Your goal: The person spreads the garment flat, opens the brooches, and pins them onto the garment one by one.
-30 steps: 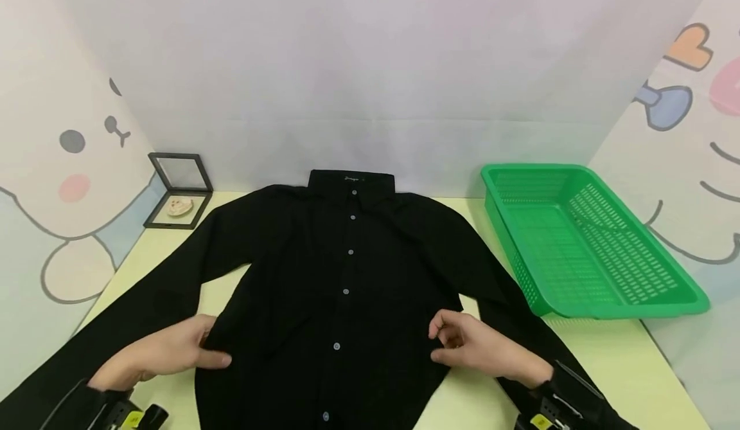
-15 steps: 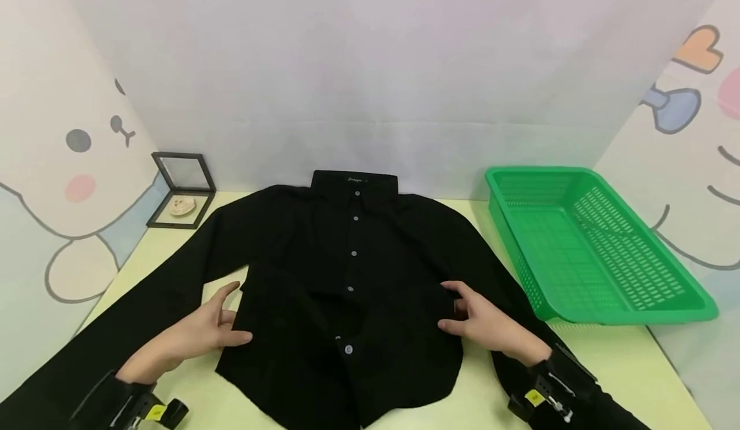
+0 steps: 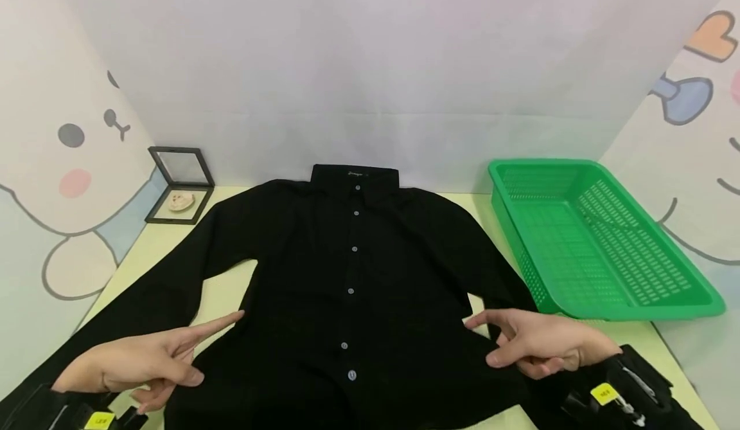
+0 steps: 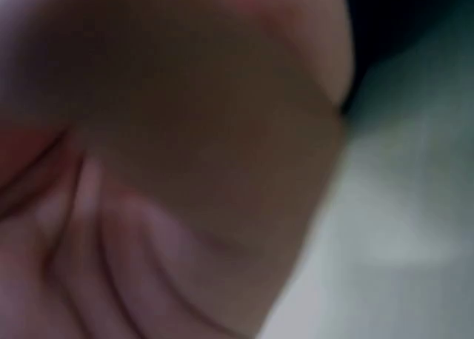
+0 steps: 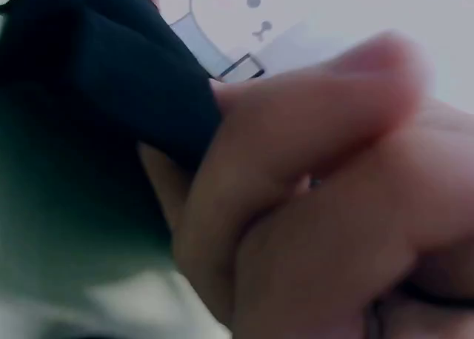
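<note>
A black button-up shirt (image 3: pixel 300 256) lies face up with its collar at the far side and its sleeves spread to both sides. On its left side edge my left hand (image 3: pixel 144 362) pinches the cloth with the thumb, index finger pointing out straight. The right hand (image 3: pixel 543 343) pinches the opposite side of the lower shirt, its index finger also extended. Between the hands the lower part is stretched wide. In the right wrist view the dark cloth (image 5: pixel 141 80) runs into the curled fingers (image 5: pixel 296 132). Mostly blurred palm (image 4: pixel 185 132) fills the left wrist view.
A green plastic basket (image 3: pixel 523 263) stands at the right of the pale yellow table (image 3: pixel 222 292). At the back left sits an opened black-framed case (image 3: pixel 173 220) with a small pale object (image 3: pixel 182 202) inside. White curtain and cartoon-printed panels surround the table.
Both hands have moved outward and nearer the body, the left one to the left and the right one to the right. The shirt's lower part, bunched up half a second ago, is now spread wider.
</note>
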`<action>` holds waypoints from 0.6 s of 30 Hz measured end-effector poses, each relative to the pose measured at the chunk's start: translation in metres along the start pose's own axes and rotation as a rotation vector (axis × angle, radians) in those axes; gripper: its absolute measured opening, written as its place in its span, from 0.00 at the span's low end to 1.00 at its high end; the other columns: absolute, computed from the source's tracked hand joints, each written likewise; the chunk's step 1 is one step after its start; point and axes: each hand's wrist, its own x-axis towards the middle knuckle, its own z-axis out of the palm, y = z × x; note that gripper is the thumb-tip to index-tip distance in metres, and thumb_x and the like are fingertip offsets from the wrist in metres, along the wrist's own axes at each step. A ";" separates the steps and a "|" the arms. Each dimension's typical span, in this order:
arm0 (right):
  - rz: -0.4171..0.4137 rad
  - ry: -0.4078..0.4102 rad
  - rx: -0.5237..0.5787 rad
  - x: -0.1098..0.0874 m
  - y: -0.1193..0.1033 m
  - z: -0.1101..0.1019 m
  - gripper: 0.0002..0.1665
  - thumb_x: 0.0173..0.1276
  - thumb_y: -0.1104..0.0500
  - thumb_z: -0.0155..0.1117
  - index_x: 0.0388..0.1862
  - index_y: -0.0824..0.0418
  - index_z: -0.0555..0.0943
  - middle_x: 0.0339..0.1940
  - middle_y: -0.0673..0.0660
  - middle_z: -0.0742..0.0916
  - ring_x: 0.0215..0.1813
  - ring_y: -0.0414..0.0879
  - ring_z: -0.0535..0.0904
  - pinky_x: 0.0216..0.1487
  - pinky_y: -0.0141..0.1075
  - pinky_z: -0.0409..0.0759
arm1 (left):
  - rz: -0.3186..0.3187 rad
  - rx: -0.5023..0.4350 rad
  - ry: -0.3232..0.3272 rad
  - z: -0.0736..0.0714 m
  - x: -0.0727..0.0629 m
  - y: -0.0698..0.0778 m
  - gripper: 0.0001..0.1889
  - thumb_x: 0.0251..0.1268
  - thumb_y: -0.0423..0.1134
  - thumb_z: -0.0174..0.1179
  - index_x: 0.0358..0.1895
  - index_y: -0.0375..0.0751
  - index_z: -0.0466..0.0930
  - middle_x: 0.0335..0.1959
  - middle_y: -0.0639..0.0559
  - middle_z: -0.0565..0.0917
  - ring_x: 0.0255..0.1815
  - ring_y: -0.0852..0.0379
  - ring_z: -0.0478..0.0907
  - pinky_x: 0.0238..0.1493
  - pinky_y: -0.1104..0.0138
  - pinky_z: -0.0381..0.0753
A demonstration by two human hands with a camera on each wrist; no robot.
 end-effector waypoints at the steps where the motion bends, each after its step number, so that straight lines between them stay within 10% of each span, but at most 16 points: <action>1: 0.015 0.006 -0.016 0.001 0.003 0.000 0.44 0.79 0.62 0.60 0.79 0.72 0.46 0.16 0.50 0.73 0.11 0.40 0.57 0.16 0.36 0.56 | -0.010 0.003 0.007 0.000 0.002 -0.002 0.47 0.82 0.28 0.46 0.82 0.52 0.17 0.15 0.28 0.54 0.11 0.36 0.52 0.16 0.59 0.58; 7: -0.076 0.172 -0.099 0.014 0.015 0.003 0.37 0.77 0.62 0.63 0.72 0.73 0.54 0.28 0.52 0.84 0.29 0.43 0.80 0.31 0.35 0.79 | 0.015 0.313 0.462 -0.001 0.026 -0.001 0.46 0.81 0.38 0.54 0.85 0.45 0.27 0.16 0.53 0.67 0.21 0.62 0.72 0.27 0.69 0.74; 9: -0.168 0.130 -0.011 0.017 0.015 0.002 0.27 0.79 0.65 0.58 0.70 0.69 0.59 0.31 0.49 0.81 0.31 0.42 0.78 0.39 0.36 0.82 | 0.093 0.269 0.551 -0.002 0.033 0.003 0.37 0.83 0.39 0.52 0.86 0.52 0.43 0.18 0.60 0.60 0.19 0.63 0.63 0.26 0.67 0.70; 14: -0.341 -0.202 0.240 0.015 0.015 -0.005 0.20 0.82 0.73 0.41 0.64 0.61 0.75 0.26 0.55 0.73 0.16 0.45 0.69 0.36 0.30 0.87 | 0.213 -0.155 0.279 -0.005 0.026 0.008 0.20 0.87 0.35 0.40 0.72 0.47 0.74 0.16 0.48 0.51 0.12 0.52 0.42 0.16 0.59 0.42; 18: -0.243 -0.082 0.161 0.017 0.017 -0.012 0.18 0.82 0.68 0.48 0.61 0.61 0.81 0.23 0.52 0.75 0.15 0.40 0.72 0.30 0.29 0.86 | 0.057 -0.044 0.306 -0.008 0.025 0.006 0.19 0.86 0.34 0.41 0.69 0.34 0.75 0.15 0.50 0.59 0.10 0.56 0.49 0.13 0.64 0.44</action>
